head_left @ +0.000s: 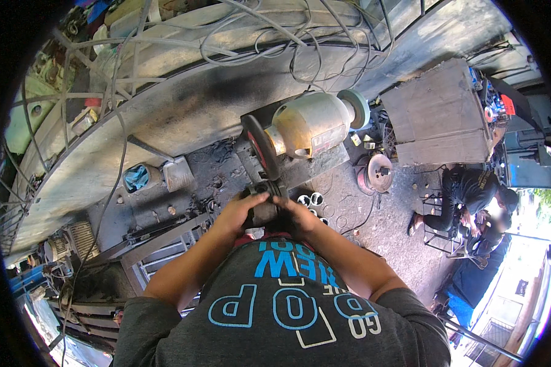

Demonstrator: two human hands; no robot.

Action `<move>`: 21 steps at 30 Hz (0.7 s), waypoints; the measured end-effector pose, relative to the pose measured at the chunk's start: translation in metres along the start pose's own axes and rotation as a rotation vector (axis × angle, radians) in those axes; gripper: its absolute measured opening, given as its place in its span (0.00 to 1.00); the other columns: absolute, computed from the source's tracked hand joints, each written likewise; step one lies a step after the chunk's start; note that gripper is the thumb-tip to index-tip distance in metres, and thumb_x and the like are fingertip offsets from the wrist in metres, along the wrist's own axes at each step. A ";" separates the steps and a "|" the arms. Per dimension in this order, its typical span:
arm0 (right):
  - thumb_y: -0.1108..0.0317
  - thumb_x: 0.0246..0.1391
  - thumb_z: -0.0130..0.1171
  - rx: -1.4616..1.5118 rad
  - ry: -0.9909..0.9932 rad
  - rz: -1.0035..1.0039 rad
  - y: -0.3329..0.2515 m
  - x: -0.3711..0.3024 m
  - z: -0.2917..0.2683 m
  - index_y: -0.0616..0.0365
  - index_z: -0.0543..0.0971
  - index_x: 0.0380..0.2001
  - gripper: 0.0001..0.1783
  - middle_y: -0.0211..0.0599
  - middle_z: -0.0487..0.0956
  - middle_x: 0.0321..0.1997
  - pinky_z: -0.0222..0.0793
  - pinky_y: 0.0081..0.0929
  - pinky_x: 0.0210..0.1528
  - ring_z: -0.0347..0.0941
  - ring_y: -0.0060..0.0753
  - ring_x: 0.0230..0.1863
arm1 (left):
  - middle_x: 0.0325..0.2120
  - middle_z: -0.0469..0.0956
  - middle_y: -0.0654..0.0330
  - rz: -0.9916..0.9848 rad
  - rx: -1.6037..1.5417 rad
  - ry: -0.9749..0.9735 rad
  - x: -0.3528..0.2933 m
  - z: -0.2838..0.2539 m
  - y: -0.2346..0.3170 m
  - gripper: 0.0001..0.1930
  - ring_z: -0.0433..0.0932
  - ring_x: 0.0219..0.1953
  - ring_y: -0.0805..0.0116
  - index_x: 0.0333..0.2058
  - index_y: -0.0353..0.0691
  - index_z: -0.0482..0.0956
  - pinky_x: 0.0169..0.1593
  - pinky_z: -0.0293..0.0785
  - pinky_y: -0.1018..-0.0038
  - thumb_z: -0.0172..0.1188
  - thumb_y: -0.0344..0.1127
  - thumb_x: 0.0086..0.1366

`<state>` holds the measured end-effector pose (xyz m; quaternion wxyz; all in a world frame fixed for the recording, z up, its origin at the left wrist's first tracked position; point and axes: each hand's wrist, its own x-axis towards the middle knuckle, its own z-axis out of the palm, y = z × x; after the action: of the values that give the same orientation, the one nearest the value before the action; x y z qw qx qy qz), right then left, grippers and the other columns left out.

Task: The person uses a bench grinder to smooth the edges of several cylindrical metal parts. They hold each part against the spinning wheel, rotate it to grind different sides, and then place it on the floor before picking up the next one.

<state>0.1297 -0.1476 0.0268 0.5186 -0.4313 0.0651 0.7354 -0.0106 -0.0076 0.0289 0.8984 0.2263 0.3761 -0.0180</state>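
Observation:
A bench grinder (312, 125) with a worn, yellowish-grey housing stands ahead of me on a metal base. Its left end carries a dark wheel (260, 147) with a reddish side face, and its right end a pale green wheel (354, 109). Just below the dark wheel's near edge, a dark metal part (264, 213) is gripped between both hands. My left hand (243, 211) closes on its left side, thumb on top. From the right, my right hand (298, 215) grips it, its fingers partly hidden. Whether the part touches the wheel I cannot tell.
Beyond the grinder, loose cables (300, 46) hang along a curved metal wall. A spool (379, 173) and several shiny rings (315, 199) lie right of my hands. Left are a bucket with blue cloth (138, 177) and metal frames (165, 254). Two people (471, 196) sit far right.

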 end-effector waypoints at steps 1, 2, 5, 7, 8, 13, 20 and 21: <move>0.49 0.50 0.67 -0.060 0.063 0.003 0.001 -0.004 -0.001 0.64 0.69 0.57 0.38 0.47 0.78 0.49 0.71 0.33 0.51 0.75 0.41 0.51 | 0.45 0.78 0.53 0.115 0.100 0.014 -0.002 -0.001 -0.004 0.32 0.80 0.44 0.60 0.56 0.32 0.65 0.47 0.77 0.67 0.69 0.35 0.57; 0.50 0.50 0.67 -0.163 -0.019 -0.176 0.001 -0.006 0.000 0.64 0.69 0.56 0.38 0.46 0.78 0.49 0.72 0.33 0.50 0.75 0.41 0.50 | 0.46 0.77 0.52 0.230 0.199 0.028 -0.005 -0.003 -0.010 0.31 0.79 0.46 0.59 0.56 0.33 0.65 0.47 0.77 0.65 0.68 0.35 0.57; 0.54 0.53 0.64 -0.388 -0.066 -0.395 0.003 -0.013 0.002 0.61 0.67 0.59 0.35 0.46 0.77 0.50 0.73 0.41 0.51 0.76 0.42 0.49 | 0.49 0.75 0.52 0.338 0.328 0.027 -0.009 -0.008 -0.013 0.32 0.77 0.49 0.58 0.58 0.35 0.63 0.48 0.77 0.64 0.68 0.33 0.57; 0.52 0.51 0.66 -0.216 -0.046 -0.219 0.004 -0.012 0.001 0.61 0.69 0.57 0.35 0.44 0.77 0.49 0.72 0.34 0.48 0.75 0.40 0.47 | 0.46 0.77 0.54 0.342 0.335 0.046 -0.007 -0.008 -0.010 0.27 0.79 0.45 0.60 0.55 0.37 0.67 0.46 0.78 0.65 0.66 0.36 0.59; 0.52 0.50 0.67 -0.103 -0.117 -0.158 0.004 -0.010 -0.001 0.61 0.70 0.56 0.35 0.44 0.77 0.48 0.72 0.30 0.46 0.75 0.39 0.46 | 0.44 0.78 0.55 0.253 0.260 0.045 -0.004 -0.006 -0.008 0.25 0.80 0.43 0.61 0.54 0.37 0.70 0.45 0.78 0.66 0.65 0.37 0.60; 0.28 0.42 0.59 -0.110 0.095 0.061 0.006 0.014 -0.009 0.54 0.73 0.54 0.46 0.46 0.76 0.47 0.66 0.33 0.40 0.69 0.42 0.41 | 0.36 0.82 0.59 0.010 0.100 0.013 0.008 0.007 0.004 0.16 0.83 0.34 0.65 0.45 0.41 0.78 0.39 0.79 0.69 0.60 0.45 0.64; 0.52 0.43 0.71 -0.165 -0.055 -0.226 -0.004 -0.023 0.005 0.62 0.68 0.57 0.41 0.42 0.76 0.51 0.70 0.31 0.50 0.72 0.38 0.51 | 0.44 0.79 0.55 0.338 0.408 0.013 -0.001 0.002 -0.002 0.28 0.78 0.45 0.64 0.52 0.33 0.69 0.50 0.74 0.68 0.69 0.36 0.56; 0.56 0.42 0.72 -0.229 -0.072 -0.325 -0.007 -0.029 0.008 0.63 0.67 0.58 0.42 0.41 0.76 0.51 0.70 0.31 0.52 0.72 0.37 0.52 | 0.47 0.76 0.54 0.428 0.505 -0.030 -0.005 -0.001 -0.001 0.35 0.75 0.49 0.64 0.55 0.31 0.64 0.56 0.69 0.68 0.72 0.32 0.51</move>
<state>0.1333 -0.1601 0.0547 0.5798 -0.4658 -0.1080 0.6597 -0.0147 -0.0087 0.0311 0.8027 0.5153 0.2905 0.0753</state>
